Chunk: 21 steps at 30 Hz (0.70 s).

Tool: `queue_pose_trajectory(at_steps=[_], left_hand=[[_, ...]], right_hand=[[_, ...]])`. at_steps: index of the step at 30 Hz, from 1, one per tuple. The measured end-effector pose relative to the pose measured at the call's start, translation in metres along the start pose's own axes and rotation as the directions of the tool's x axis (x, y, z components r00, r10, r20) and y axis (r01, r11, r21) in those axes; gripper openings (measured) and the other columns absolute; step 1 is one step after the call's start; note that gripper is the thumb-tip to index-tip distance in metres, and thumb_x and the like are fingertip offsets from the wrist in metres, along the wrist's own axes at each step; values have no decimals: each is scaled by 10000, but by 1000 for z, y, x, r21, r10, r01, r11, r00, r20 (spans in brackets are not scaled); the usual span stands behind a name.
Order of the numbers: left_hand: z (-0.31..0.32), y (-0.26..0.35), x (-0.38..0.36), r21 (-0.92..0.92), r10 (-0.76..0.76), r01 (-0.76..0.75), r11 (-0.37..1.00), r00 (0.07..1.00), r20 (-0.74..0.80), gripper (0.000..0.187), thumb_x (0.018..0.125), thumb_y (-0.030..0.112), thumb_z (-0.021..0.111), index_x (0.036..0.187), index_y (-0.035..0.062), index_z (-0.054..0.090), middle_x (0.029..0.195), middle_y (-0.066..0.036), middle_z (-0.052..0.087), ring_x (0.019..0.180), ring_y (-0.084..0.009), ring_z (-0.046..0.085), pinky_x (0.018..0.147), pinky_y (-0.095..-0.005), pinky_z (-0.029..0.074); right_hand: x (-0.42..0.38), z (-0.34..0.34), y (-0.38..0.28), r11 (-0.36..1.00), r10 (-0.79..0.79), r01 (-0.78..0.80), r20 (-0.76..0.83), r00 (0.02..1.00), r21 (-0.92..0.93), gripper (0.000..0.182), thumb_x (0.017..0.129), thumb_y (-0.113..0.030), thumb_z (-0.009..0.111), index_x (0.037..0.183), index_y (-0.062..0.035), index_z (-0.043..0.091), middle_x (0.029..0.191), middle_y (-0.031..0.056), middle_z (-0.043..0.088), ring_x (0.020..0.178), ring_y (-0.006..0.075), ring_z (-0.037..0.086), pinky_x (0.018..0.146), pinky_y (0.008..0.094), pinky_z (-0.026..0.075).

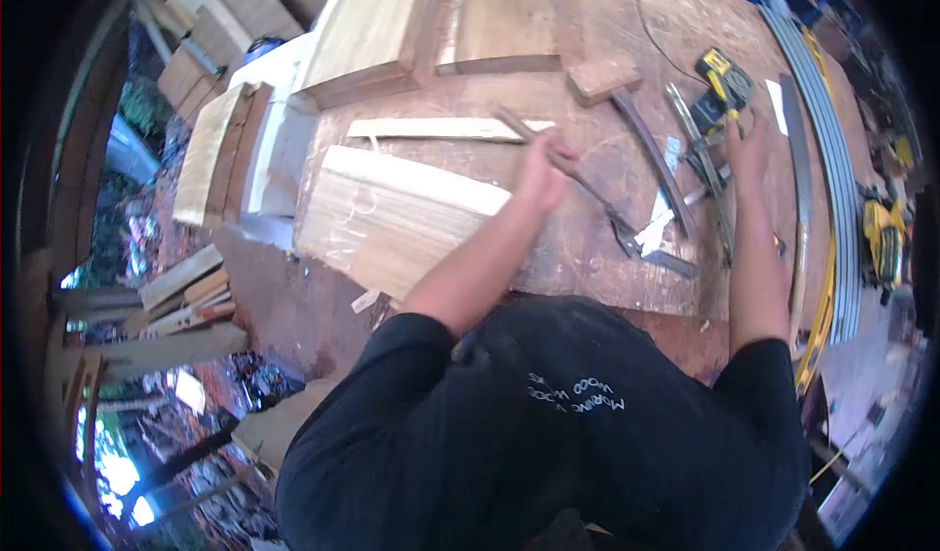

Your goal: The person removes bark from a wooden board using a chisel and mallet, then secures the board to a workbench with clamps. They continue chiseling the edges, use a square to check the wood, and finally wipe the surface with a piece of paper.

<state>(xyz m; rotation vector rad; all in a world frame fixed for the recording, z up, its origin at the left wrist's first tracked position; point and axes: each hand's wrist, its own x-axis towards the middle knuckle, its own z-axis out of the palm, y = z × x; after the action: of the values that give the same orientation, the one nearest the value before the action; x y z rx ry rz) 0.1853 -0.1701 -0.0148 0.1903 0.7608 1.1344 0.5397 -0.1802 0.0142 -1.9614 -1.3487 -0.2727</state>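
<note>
My left hand is closed around a long thin brown stick that runs diagonally across the wooden workbench, from near a pale strip down to a metal piece. My right hand rests on the bench with its fingers stretched toward a yellow and black power tool. It is touching or almost touching the tool's black base and holds nothing that I can see. A wide pale plank lies just left of my left forearm.
Thick boards lie at the far end of the bench, near a small wood block. Curved dark strips and metal clamps lie between my hands. A long grey rail and another yellow tool are at the right. Stacked timber lies left.
</note>
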Motion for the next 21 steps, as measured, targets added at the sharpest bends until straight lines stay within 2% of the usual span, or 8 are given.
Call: queue_pose_trajectory(at_steps=[2, 4, 7, 9, 10, 13, 17, 21], left_hand=[[-6, -29, 22, -80, -18, 19, 997, 1000, 20, 290, 902, 160, 544, 1172, 77, 474, 813, -46, 504, 779, -191, 525, 869, -405, 457], [-3, -40, 20, 128, -60, 57, 990, 998, 16, 426, 880, 121, 554, 1281, 52, 428, 938, -75, 544, 854, -186, 543, 867, -378, 460], [-9, -20, -10, 518, 28, -32, 855, 999, 16, 491, 889, 96, 530, 1364, 59, 413, 1073, -108, 585, 1002, -213, 558, 875, -361, 445], [-37, 26, -38, 901, 291, -274, 335, 940, 177, 672, 855, 72, 570, 1461, 66, 280, 1245, -138, 551, 1187, -242, 502, 986, -347, 408], [-67, 48, -45, 804, 456, -473, 360, 841, 291, 634, 825, 90, 618, 1408, 48, 371, 1362, -171, 478, 1291, -259, 426, 1060, -345, 348], [-135, 153, -88, 987, 693, -158, 43, 716, 85, 530, 835, 128, 625, 1309, -31, 449, 1323, -229, 472, 1249, -336, 439, 1067, -389, 333], [-265, 285, -101, 856, 853, 320, -406, 468, 229, 598, 850, 321, 613, 1300, -41, 457, 1310, -272, 479, 1236, -397, 440, 1052, -430, 340], [-315, 350, -93, 869, 693, 368, -331, 719, -41, 614, 866, 469, 548, 1212, -38, 531, 1163, -289, 576, 1118, -425, 534, 954, -466, 414]], right_hand=[[-31, -11, -67, 966, -101, 46, 204, 974, 255, 545, 811, -292, 694, 1242, -8, 517, 1217, 219, 560, 1114, 362, 541, 949, 425, 419], [-86, -8, -118, 935, -155, -72, 582, 798, 348, 566, 785, -268, 714, 1254, -22, 514, 1285, 234, 499, 1210, 380, 465, 1028, 414, 369], [-140, 15, -143, 895, -425, 249, 533, 732, 371, 545, 784, -262, 707, 1236, -20, 524, 1317, 226, 470, 1248, 381, 424, 1055, 423, 348], [-156, 23, -158, 885, -458, 348, 445, 769, 310, 487, 798, -233, 685, 1213, -26, 536, 1318, 219, 470, 1246, 376, 425, 1043, 431, 362], [-162, 30, -167, 882, -463, 348, 449, 765, 317, 487, 798, -233, 685, 1213, -26, 536, 1318, 219, 470, 1246, 376, 425, 1043, 431, 362], [-166, 38, -208, 839, -472, 63, 665, 579, 540, 410, 858, -286, 613, 1161, -14, 578, 1241, 197, 545, 1194, 349, 486, 1004, 411, 401], [-169, 71, -277, 806, -493, -93, 749, 442, 585, 465, 881, -365, 579, 1187, -15, 579, 1202, 195, 582, 1156, 348, 526, 989, 406, 416], [-175, 124, -367, 866, -495, 92, 815, 302, 492, 576, 867, -467, 578, 1234, -23, 560, 1218, 223, 576, 1134, 362, 546, 987, 414, 416]])
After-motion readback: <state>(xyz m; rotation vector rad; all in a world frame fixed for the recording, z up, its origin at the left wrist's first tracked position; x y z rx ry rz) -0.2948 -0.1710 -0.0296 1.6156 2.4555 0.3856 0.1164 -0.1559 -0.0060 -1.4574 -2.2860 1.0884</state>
